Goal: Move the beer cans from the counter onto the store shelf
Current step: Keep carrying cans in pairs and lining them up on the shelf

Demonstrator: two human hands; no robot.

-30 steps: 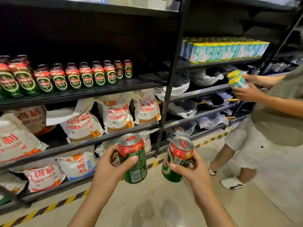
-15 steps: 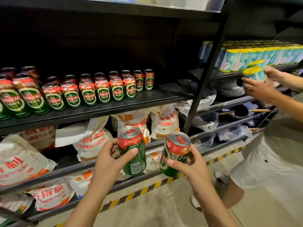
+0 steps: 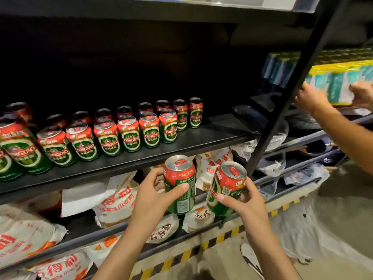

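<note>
A: Nearest us, what is each hand doing?

B: The left hand (image 3: 153, 196) is curled round one Tsingtao beer can (image 3: 179, 183), thumb across its front, can upright. The right hand (image 3: 241, 201) grips a second beer can (image 3: 227, 188), which leans a little to the left. Both cans hang in the air just below the front edge of the black shelf (image 3: 201, 141), above the white flour sacks (image 3: 119, 201) on the tier underneath.

A: And the place they are going?

B: Further in, two rows of shelved cans (image 3: 129, 133) stand on that shelf, and the bare board to their right, before the slanted black upright (image 3: 286, 100), looks like the spot.

A: How should the placing be done well?

B: I'd lift both cans clear of the shelf lip first, straighten the right one, then set them down flat just beside the last front can, labels forward, without knocking its neighbours. One at a time would probably be safer.

A: What has changed over the last second?

B: The view has closed in and risen toward the shelf; the held cans sit higher, now near the lip. Beyond the upright, another person's hands (image 3: 311, 98), which held two teal and yellow cans, are now at the row of teal cans (image 3: 341, 83) on the next bay, blurred.
</note>
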